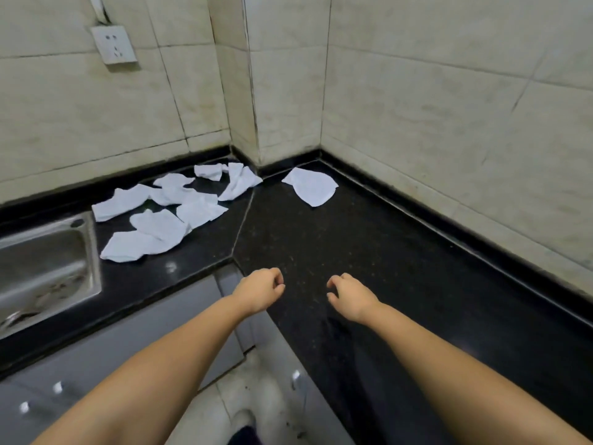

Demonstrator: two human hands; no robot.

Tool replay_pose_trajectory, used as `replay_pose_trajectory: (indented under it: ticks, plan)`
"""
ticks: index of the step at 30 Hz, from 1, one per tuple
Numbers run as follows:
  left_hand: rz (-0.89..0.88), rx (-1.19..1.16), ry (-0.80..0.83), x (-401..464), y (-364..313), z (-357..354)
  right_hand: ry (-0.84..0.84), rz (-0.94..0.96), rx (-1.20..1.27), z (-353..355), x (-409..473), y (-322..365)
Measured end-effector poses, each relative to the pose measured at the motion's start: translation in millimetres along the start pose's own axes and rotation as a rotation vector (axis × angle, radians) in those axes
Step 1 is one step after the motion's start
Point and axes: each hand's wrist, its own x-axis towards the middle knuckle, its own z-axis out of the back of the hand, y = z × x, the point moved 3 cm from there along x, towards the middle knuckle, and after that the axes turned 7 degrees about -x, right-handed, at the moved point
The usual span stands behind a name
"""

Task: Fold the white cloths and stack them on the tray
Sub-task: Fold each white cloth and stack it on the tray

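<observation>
- Reaching forward from the bottom of the frame, two bare forearms end in the hands just below the centre, side by side and a little apart.
- The left hand has its fingers loosely curled and holds nothing; it hangs over the front edge of the counter.
- The right hand is likewise loosely curled and holds nothing, above the dark surface; whether it touches the stone cannot be told.
- No readable writing, brand or label shows anywhere.
- White cloths: a crumpled cluster lies left of centre, near the back wall. About seven pieces can be made out, several overlapping, so the exact count is uncertain.
- One more cloth lies apart, flat, in the far corner of the counter, right of the cluster.
- All the cloths are well apart from both hands.
- One steel sink is set into the counter at the left edge of the frame; the nearest cloth lies just beside its rim.
- One white wall socket sits on the tiled wall at upper left.
- Grey cabinet fronts with small shiny knobs run below the counter at lower left.
- A pale tiled floor shows between the forearms at the bottom.
</observation>
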Motion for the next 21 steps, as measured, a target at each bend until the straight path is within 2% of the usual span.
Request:
replay_pose_trajectory:
  ticks: [11,16,21]
  plan:
    - [-0.26,0.124,0.214,282,44,42,-0.074,-0.237,0.164,44,242,4]
    - [-0.467,0.294,0.085,383,48,52,-0.206,-0.351,0.154,67,332,3]
    - [-0.731,0.444,0.014,431,59,42,-0.157,-0.414,0.029,56,374,-7]
